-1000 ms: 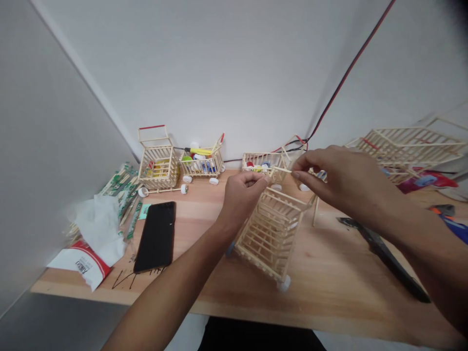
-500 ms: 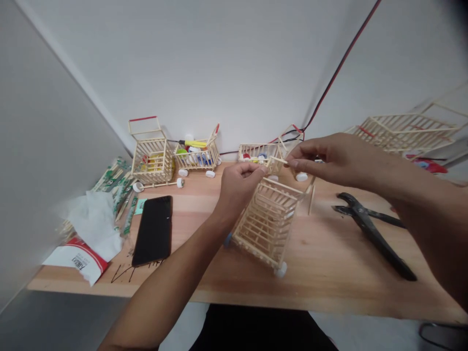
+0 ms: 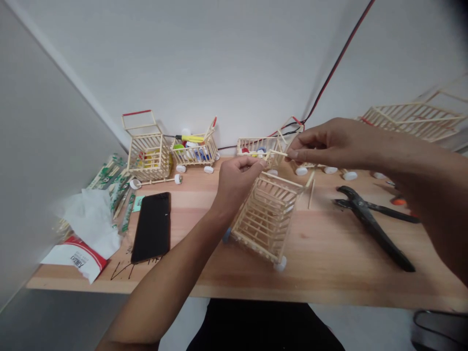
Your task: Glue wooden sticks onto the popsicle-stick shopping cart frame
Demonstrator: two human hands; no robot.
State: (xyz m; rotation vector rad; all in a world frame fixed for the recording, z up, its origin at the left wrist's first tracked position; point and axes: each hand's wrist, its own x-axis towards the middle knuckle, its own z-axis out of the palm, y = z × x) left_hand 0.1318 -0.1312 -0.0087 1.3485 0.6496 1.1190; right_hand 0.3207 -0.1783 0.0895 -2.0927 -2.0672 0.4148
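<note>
A miniature shopping cart [image 3: 266,214] made of thin wooden sticks stands tilted in front of me on small wheels. At its upper left corner, my left hand [image 3: 239,178] is closed in a pinch on one of its upright sticks. Higher and to the right, my right hand [image 3: 318,144] pinches the end of a short wooden stick [image 3: 278,153]. The other end of that stick meets or nearly meets the upright by my left fingertips; I cannot tell if they touch. Another post [image 3: 310,179] rises from the cart's right corner.
Behind stand more stick carts [image 3: 149,151], some holding coloured caps, and a yellow-handled screwdriver [image 3: 192,139]. Black pliers [image 3: 369,222] lie right. Left are a phone [image 3: 151,226], tissue [image 3: 93,219] and wrapped sticks [image 3: 109,175] on the wooden table [image 3: 321,273].
The short stick in my right hand now sits at the top of the upright by my left fingers. My right hand appears slightly higher; the view has shifted a little.
</note>
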